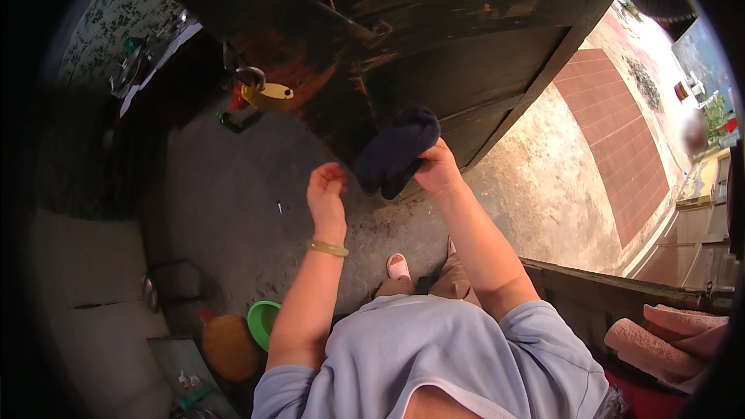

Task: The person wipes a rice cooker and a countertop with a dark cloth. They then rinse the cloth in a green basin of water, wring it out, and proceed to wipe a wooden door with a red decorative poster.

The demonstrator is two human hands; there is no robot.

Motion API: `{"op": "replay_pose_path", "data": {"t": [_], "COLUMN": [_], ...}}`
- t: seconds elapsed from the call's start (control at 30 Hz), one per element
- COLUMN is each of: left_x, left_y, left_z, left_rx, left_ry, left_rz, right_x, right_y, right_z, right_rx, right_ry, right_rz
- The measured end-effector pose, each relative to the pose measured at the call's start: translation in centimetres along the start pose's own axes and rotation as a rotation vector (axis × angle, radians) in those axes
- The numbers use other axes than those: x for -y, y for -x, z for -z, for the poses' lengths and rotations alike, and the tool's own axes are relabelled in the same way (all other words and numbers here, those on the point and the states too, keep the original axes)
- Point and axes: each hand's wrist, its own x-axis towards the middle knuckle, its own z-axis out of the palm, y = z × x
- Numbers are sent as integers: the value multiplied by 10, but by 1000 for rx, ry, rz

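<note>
In front of me, my right hand [437, 167] grips a dark navy piece of cloth [397, 151] by its right edge. It looks folded, with rounded ends like a sock or a sleeve; which it is, I cannot tell. My left hand [327, 193] is apart from the cloth, to its left, with half-curled, motion-blurred fingers and nothing visible in them. A pale bangle [327, 248] circles the left wrist. Just behind the cloth stands a dark, worn door [454, 75]. From its hasp hangs a yellow padlock [268, 95].
Concrete floor [227, 186] lies inside the doorway. A green basin [263, 321] and a round brown stool top [231, 348] are at lower left. Pink towels [663, 346] hang at right, near another door panel [617, 288]. Outside, a reddish-brown mat [617, 145] covers sunlit ground.
</note>
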Motion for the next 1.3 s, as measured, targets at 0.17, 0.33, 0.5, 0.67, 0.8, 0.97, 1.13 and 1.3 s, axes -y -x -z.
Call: {"op": "replay_pose_path", "data": {"t": [0.17,0.33,0.5,0.67,0.8,0.97,1.13,1.3], "left_x": [-14,-73,-73,-66,-78,-81,-86,-82], "left_y": [35,62,65,46,44,45,46,39], "left_z": [-15,-43,-60,-44,-37,-34,-37,-33], "left_rx": [144,223,275,466,520,599,642,586], "left_ry": [-210,-621,-437,137,500,669,598,459], "left_rz": [-278,-826,-560,-24,208,233,198,77], "right_x": [9,19,27,52,70,77,68,84], "right_y": [11,20,35,41,42,49,65,72], "right_z": [-31,-45,-71,-89,-96,-76,-66,-80], "right_rx": [168,201,-16,31,62,-95,-181,-54], "right_ry": [-84,59,577,1092,952,822,1058,1165], "right_rz": [-11,-22,-31,42,27,11,-143,-321]}}
